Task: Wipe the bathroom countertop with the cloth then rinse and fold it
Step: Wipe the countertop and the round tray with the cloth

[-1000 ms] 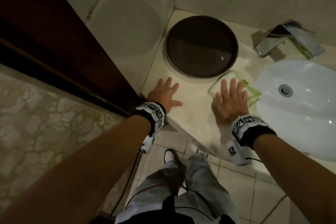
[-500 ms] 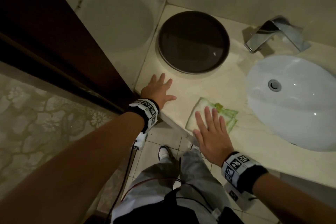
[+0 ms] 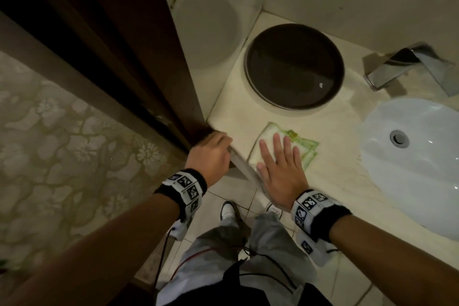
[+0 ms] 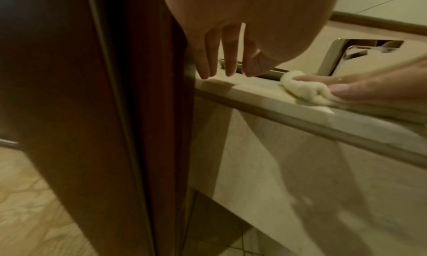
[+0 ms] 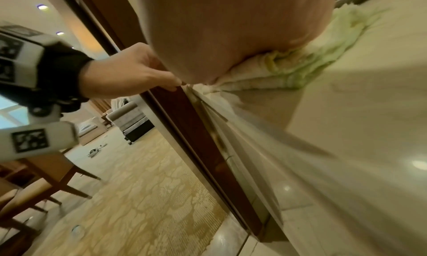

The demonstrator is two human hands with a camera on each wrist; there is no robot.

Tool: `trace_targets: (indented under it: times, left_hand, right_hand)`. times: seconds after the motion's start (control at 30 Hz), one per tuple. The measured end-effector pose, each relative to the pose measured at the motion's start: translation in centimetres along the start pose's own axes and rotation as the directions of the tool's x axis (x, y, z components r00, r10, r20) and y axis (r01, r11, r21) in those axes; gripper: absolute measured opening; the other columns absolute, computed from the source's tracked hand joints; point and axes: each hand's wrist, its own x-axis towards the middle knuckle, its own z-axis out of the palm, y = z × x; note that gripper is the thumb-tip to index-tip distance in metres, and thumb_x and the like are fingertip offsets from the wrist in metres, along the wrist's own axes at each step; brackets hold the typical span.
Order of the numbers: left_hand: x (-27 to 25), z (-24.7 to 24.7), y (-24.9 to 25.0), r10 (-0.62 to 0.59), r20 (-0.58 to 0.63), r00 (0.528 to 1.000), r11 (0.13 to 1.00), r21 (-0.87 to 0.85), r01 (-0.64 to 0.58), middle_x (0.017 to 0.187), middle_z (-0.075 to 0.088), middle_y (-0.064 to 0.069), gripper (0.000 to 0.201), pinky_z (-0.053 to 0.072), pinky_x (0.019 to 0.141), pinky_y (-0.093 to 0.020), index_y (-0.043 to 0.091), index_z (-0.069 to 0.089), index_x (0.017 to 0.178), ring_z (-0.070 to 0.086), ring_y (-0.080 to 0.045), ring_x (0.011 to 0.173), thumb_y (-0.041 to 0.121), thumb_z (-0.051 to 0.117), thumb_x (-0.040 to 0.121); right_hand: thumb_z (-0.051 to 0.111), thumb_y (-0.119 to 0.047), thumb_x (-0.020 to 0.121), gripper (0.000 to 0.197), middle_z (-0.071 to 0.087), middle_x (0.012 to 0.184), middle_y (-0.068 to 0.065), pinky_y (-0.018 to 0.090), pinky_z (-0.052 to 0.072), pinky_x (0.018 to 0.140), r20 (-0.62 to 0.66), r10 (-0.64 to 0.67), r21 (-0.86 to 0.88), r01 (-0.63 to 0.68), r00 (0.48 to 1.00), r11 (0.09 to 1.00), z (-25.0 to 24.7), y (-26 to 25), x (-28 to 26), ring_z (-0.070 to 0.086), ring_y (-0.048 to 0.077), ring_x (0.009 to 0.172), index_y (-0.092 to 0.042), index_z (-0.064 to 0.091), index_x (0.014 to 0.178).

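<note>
Hands: right hand [image 3: 280, 169] lies flat on the cloth [image 3: 304, 148] beside the desk's [image 3: 335, 174] front edge; left hand [image 3: 211, 154] hangs relaxed nearby.

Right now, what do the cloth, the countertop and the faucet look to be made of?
Cloth: soft woven fabric, white with a green edge; it bunches under the right hand.
Countertop: polished pale stone, perhaps marble; faint veining and sheen.
Faucet: shiny metal, probably chrome; it gives mirror-like reflections.
</note>
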Motion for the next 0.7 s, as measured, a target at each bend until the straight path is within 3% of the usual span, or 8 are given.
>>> trace_targets:
  times: [0.17, 0.33, 0.7]
  left_hand:
    - [-1.7, -0.9, -0.5, -0.074, -0.042, 0.996, 0.997, 0.022, 0.075, 0.110, 0.065, -0.002, 0.025, 0.053, 0.071, -0.031, 0.015, 0.068, 0.106, 0.064, -0.022, 0.095, 0.013, 0.058, 0.084]
    - [-2.4, -1.8, -0.1, -0.165, -0.006, 0.986, 0.986, 0.011, 0.165, 0.111, 0.063, 0.001, 0.031, 0.054, 0.071, -0.036, 0.021, 0.064, 0.114, 0.061, -0.021, 0.096, 0.021, 0.048, 0.087]
    - [-2.3, -1.9, -0.4, -0.150, 0.040, 0.988, 0.989, 0.026, 0.149, 0.117, 0.058, 0.002, 0.028, 0.049, 0.070, -0.029, 0.019, 0.063, 0.116, 0.062, -0.018, 0.094, 0.017, 0.049, 0.092]
  right_hand:
    - [0.010, -0.047, 0.100, 0.061, -0.016, 0.160, 0.013, 0.050, -0.004, 0.119, 0.017, -0.051, -0.052, 0.052, 0.999, 0.997, -1.7, -3.5, 5.2, -0.016, 0.035, 0.146, -0.025, -0.008, 0.153]
    - [0.009, -0.047, 0.100, 0.060, -0.017, 0.160, 0.011, 0.049, -0.005, 0.119, 0.030, -0.049, -0.093, 0.051, 0.998, 0.994, -2.6, -5.6, 8.7, -0.016, 0.035, 0.146, -0.026, -0.009, 0.153]
    - [0.009, -0.048, 0.100, 0.058, -0.020, 0.160, 0.006, 0.041, -0.012, 0.116, 0.056, -0.123, -0.037, 0.125, 0.991, 0.991, -1.6, -1.0, 2.8, -0.021, 0.026, 0.146, -0.031, -0.010, 0.152]
